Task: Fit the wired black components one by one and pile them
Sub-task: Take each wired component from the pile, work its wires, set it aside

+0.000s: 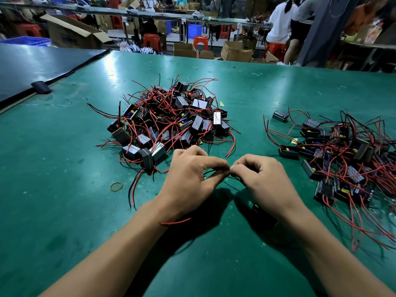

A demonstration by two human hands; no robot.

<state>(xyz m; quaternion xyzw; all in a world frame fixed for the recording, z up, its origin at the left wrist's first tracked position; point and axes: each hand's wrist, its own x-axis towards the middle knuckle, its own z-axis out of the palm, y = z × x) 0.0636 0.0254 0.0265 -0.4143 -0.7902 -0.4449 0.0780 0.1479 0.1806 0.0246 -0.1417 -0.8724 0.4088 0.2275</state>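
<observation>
Green tabletop (64, 168) fills the view, with a dark sheet (32, 67) overlapping its far left corner. Beyond it is a workshop with cardboard boxes (235, 51), red stools (200, 41) and people (280, 22) at other benches.

Near the middle of the tabletop lies the centre pile (171, 118), a heap of black components tangled in red and black leads, several showing yellow parts. Well apart on the right sits the right pile (342, 151). It is looser and flatter, its components spread out with long red leads trailing toward the near edge. A yellow rubber band (116, 186) lies alone on the tabletop, near the left front of the centre pile.

Both hands meet just in front of the centre pile. The left hand (190, 174) has thumb and forefinger pressed together on thin black wires (211, 173), with the other fingers curled. The right hand (263, 176) pinches the same wires the same way, its fingertips nearly touching those of the left. The wires run between the two hands and down under the right palm.

Below the right wrist a dark component (262, 213) shows in the hand's shadow. It seems to lie on the tabletop, though the shadow makes that hard to confirm. A loose red wire (175, 222) pokes out from under the left wrist, lying on the tabletop.
</observation>
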